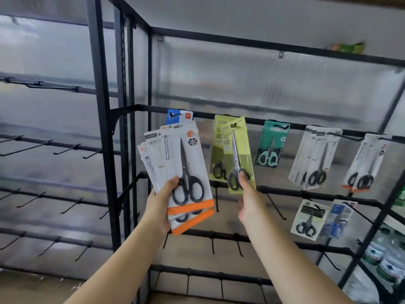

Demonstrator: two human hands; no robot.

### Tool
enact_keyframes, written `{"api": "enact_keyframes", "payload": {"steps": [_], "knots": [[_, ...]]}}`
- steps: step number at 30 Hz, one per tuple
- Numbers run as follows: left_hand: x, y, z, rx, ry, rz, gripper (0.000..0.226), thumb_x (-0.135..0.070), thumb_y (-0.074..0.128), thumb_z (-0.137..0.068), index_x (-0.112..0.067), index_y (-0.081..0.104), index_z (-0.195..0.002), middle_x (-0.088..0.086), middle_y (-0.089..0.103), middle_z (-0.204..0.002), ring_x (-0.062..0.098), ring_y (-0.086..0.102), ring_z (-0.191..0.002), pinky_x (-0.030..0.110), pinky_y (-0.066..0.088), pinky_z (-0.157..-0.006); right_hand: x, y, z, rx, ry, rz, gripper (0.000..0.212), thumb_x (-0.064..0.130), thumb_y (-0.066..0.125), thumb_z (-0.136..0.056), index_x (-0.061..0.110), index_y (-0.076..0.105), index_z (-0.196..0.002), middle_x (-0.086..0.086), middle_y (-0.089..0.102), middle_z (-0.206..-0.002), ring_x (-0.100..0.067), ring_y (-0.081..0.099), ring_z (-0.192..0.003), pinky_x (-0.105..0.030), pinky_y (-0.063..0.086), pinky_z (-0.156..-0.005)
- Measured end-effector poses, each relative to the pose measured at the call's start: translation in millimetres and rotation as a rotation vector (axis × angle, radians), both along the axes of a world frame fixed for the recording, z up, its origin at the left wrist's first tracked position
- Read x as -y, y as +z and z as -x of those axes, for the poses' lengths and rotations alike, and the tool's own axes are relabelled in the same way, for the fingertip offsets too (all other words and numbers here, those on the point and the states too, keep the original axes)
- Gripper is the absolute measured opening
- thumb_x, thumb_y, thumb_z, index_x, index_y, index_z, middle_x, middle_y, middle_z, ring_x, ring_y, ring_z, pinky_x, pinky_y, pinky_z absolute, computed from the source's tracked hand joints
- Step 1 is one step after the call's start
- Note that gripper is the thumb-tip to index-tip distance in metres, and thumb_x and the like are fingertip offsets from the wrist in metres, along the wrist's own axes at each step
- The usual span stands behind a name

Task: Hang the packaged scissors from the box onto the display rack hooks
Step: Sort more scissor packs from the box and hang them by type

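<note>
Fanned stack of white-and-orange scissor packs (186,172) gripped in left hand (162,202), thumb across the front, kept ready as supply. Yellow-green scissor pack (238,154) pinched low by right hand (247,194), its top slot at the hook (234,124), probably being threaded on. Black wire display rack (285,126) against ribbed translucent panels, other packs hanging alongside; box not visible.

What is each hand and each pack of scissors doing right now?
Left hand: grips a fanned stack of packs.
White and orange packs: held, not hung.
Right hand: pinches the yellow-green pack's bottom.
Yellow-green pack: tilted, top at a hook.
Teal pack: hanging.
Blue pack: hanging, mostly hidden.
White packs: hanging in a bunch.
</note>
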State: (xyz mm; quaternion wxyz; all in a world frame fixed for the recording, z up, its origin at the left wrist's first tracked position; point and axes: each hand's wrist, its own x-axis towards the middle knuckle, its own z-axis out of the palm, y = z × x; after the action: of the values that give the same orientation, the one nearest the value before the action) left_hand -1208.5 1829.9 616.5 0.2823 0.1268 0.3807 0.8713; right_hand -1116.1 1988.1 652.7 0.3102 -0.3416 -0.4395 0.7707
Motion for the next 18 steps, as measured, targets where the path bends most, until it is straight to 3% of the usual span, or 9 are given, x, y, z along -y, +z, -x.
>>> {"api": "enact_keyframes", "payload": {"steps": [2,3,4,6,8,11,15,18], "knots": [[2,-3,2,-0.021,0.027,0.02,0.062,-0.026,0.07,-0.07,-0.012,0.054,-0.127,0.02,0.068,-0.11,0.037,0.068,-0.095,0.05,0.056,-0.073,9,-6,1,0.124,-0.071,-0.051,0.091,0.041,0.072,-0.078,0.017,0.02,-0.149,-0.005,0.023,-0.154,-0.028,0.03,-0.137,-0.047,0.025,-0.11],[3,-4,3,-0.032,0.039,0.026,0.062,-0.026,0.07,-0.068,-0.011,0.055,-0.125,0.019,0.07,-0.105,0.034,0.07,-0.088,0.045,0.057,-0.066,17,-7,0,0.112,-0.083,-0.119,0.089,0.041,0.072,-0.079,0.019,0.02,-0.148,-0.003,0.024,-0.153,-0.027,0.033,-0.134,-0.047,0.027,-0.108],[3,-5,2,-0.041,0.043,0.033,0.061,-0.025,0.071,-0.067,-0.01,0.055,-0.125,0.018,0.072,-0.101,0.032,0.071,-0.083,0.04,0.057,-0.061,26,-6,-3,0.072,-0.056,-0.226,0.083,0.044,0.07,-0.079,0.02,0.025,-0.145,-0.001,0.032,-0.148,-0.023,0.039,-0.127,-0.044,0.031,-0.103],[2,-7,-1,-0.056,0.025,0.044,0.061,-0.022,0.073,-0.069,-0.008,0.054,-0.125,0.018,0.072,-0.097,0.031,0.072,-0.078,0.036,0.057,-0.058,48,-6,-6,0.013,0.2,-0.444,0.071,0.055,0.068,-0.073,0.02,0.045,-0.13,0.005,0.053,-0.129,-0.013,0.054,-0.109,-0.034,0.042,-0.092],[1,-10,-3,-0.075,-0.005,0.039,0.063,-0.021,0.077,-0.07,-0.008,0.053,-0.127,0.019,0.072,-0.098,0.032,0.071,-0.079,0.037,0.057,-0.06,64,-12,-7,-0.017,0.37,-0.551,0.053,0.044,0.078,-0.071,0.02,0.058,-0.114,0.004,0.069,-0.107,-0.013,0.068,-0.091,-0.029,0.055,-0.076],[-3,-11,-8,-0.094,-0.061,0.005,0.072,-0.026,0.072,-0.067,-0.006,0.049,-0.133,0.023,0.067,-0.108,0.035,0.069,-0.087,0.04,0.057,-0.066,67,-20,-6,-0.074,0.256,-0.51,0.03,0.009,0.074,-0.077,0.018,0.064,-0.104,-0.003,0.073,-0.094,-0.019,0.071,-0.083,-0.033,0.058,-0.071],[-13,-14,-18,-0.103,-0.107,-0.042,0.105,-0.041,0.092,-0.042,-0.005,0.051,-0.131,0.028,0.061,-0.119,0.038,0.066,-0.096,0.044,0.058,-0.073,57,-27,-12,-0.162,0.149,-0.451,0.028,-0.003,0.066,-0.081,0.009,0.064,-0.106,-0.012,0.072,-0.098,-0.029,0.069,-0.091,-0.043,0.056,-0.081],[-22,-23,-23,-0.054,-0.155,-0.058,0.094,-0.038,0.09,-0.052,-0.005,0.053,-0.131,0.027,0.061,-0.12,0.039,0.065,-0.099,0.045,0.058,-0.073,44,-34,-23,-0.19,0.099,-0.411,0.025,-0.006,0.064,-0.081,0.007,0.064,-0.103,-0.015,0.071,-0.098,-0.032,0.068,-0.092,-0.046,0.054,-0.084]]}}
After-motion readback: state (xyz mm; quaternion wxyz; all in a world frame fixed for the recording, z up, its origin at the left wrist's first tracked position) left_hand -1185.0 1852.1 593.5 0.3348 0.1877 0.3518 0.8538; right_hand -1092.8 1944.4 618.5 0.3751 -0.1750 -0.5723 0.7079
